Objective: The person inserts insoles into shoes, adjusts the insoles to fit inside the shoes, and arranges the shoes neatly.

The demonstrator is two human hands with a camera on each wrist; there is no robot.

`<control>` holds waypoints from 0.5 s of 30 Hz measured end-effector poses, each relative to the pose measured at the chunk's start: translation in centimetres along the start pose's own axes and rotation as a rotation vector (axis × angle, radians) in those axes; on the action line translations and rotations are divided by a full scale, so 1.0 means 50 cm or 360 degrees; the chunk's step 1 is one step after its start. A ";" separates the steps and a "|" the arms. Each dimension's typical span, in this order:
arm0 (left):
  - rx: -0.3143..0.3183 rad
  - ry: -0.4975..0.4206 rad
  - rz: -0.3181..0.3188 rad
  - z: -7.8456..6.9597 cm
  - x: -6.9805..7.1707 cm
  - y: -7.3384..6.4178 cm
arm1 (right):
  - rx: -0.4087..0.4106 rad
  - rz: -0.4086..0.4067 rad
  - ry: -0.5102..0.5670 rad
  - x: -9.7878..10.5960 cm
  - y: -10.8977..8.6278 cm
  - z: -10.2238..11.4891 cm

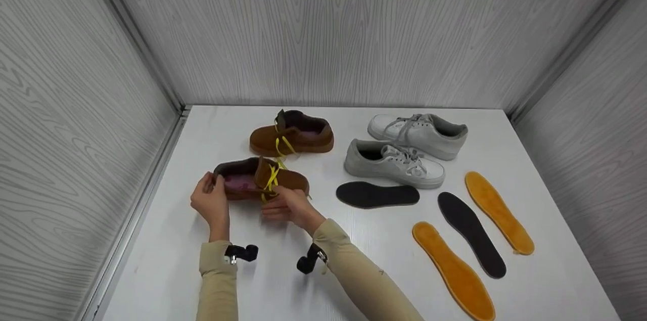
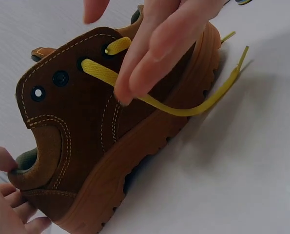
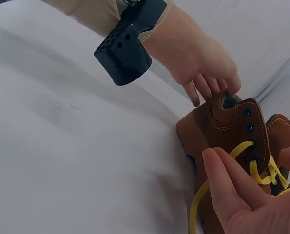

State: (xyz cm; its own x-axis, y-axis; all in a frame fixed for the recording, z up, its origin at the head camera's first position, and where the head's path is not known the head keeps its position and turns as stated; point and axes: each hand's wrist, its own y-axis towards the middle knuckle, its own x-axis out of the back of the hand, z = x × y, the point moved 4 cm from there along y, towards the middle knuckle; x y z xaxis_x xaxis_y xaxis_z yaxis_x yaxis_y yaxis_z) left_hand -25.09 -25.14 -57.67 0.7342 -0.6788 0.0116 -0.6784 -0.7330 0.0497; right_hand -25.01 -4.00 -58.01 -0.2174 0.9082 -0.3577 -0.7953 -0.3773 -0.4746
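Observation:
A brown lace-up shoe [image 1: 294, 180] with yellow laces [image 2: 98, 71] stands on the table, its toe to the right. At its heel, my left hand [image 1: 211, 205] grips the collar, thumb at the inside edge and fingers behind. My right hand [image 1: 292, 205] is beside the near side of the shoe by the laces. Its fingers [image 3: 227, 178] are fairly straight, with the thumb apart from them. One loose lace end hangs down past these fingers onto the table. Inside the shoe a pinkish insole [image 1: 241, 182] shows.
Behind stands the matching brown shoe [image 1: 293, 143]. To the right are two white sneakers [image 1: 417, 136], two black insoles [image 1: 378, 195] and two orange insoles [image 1: 455, 273], lying flat on the white table [image 1: 167, 260]. Grey wood-grain panels [image 1: 323, 33] enclose the back and sides.

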 end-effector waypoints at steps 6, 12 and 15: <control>0.0044 0.0042 -0.0057 0.003 0.002 -0.001 | -0.0068 0.0021 0.0137 -0.016 0.014 -0.019; 0.0050 0.0067 -0.0075 0.005 -0.005 0.000 | -0.0086 0.0002 0.0134 -0.014 0.023 -0.021; 0.0025 0.0115 -0.0085 0.001 -0.007 0.001 | -0.0067 -0.0045 0.0200 -0.013 0.026 -0.018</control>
State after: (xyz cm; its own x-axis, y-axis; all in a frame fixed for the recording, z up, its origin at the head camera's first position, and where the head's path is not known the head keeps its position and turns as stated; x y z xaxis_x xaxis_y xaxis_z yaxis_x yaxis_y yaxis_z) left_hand -25.38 -24.93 -57.74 0.7687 -0.6344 0.0812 -0.6384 -0.7689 0.0366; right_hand -25.41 -5.23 -59.13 -0.1206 0.8896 -0.4405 -0.7749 -0.3617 -0.5183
